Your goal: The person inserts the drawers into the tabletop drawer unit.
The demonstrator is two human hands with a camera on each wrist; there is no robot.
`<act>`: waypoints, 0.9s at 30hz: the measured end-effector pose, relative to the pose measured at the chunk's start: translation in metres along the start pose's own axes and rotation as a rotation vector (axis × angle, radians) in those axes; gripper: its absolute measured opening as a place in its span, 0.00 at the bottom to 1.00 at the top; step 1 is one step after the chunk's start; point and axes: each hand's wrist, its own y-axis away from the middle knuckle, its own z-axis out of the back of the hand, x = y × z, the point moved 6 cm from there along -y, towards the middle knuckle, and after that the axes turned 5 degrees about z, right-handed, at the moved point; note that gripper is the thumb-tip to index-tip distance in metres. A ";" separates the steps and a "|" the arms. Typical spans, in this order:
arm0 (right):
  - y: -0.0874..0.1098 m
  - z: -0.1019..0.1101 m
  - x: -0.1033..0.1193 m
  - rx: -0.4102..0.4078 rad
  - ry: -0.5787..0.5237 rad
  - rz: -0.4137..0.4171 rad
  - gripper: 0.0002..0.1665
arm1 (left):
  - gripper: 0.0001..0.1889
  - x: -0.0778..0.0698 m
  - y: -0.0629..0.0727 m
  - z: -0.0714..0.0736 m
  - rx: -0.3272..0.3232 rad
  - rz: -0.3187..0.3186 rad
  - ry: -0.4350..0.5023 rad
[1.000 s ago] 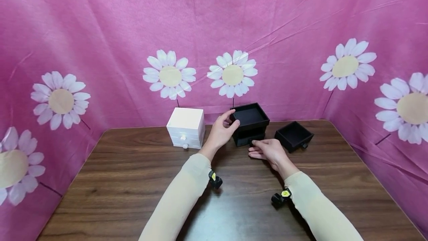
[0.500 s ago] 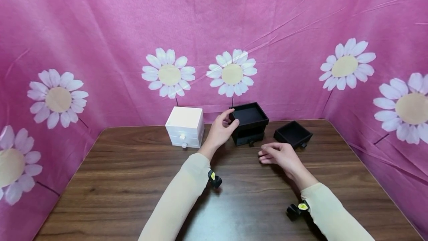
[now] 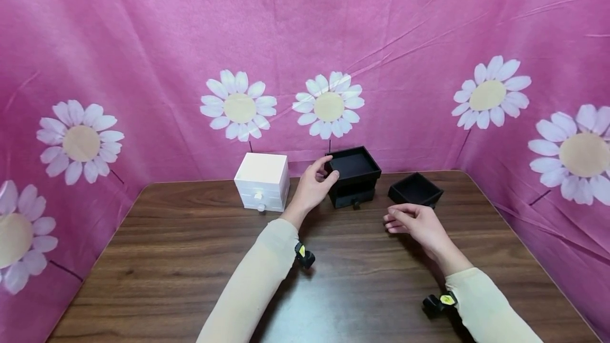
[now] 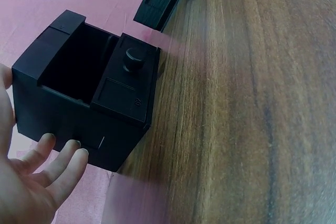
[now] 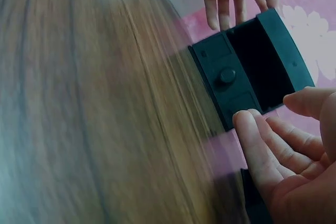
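Observation:
A small black drawer box [image 3: 352,172] with a tray-like top stands at the back of the table. Its upper slot is a dark gap, and the lower drawer, with a round knob [image 4: 134,60], sits in below. Against the box's left side rests my left hand [image 3: 312,189], fingertips on the side wall and the index finger up at the top rim. Out to the right, my right hand [image 3: 419,226] hovers over the table, thumb close to the fingertips and nothing held. Just behind it lies a loose black drawer [image 3: 402,199], hollow side up, partly hidden by that hand.
To the left of the black box stands a white drawer box [image 3: 262,171] with two knobs on its front. A pink curtain [image 3: 410,136] with white flowers hangs right behind the wooden table [image 3: 190,258].
My right hand has come away from the black box's lower drawer knob and moved to the right, in front of the loose drawer. The left hand stays at the box.

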 end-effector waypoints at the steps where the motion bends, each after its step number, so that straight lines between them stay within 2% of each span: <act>1: 0.000 0.002 0.001 0.000 0.013 0.015 0.23 | 0.28 0.000 0.000 0.000 -0.003 -0.003 0.000; 7: 0.002 0.017 0.000 -0.029 0.061 0.067 0.22 | 0.28 0.000 0.000 0.000 -0.007 -0.005 -0.001; 20: 0.008 0.054 -0.006 -0.168 0.088 0.073 0.18 | 0.28 0.000 0.000 0.000 -0.007 0.001 -0.001; 27: 0.013 0.065 -0.002 -0.205 0.051 0.098 0.13 | 0.28 -0.001 0.001 0.000 -0.003 0.003 -0.004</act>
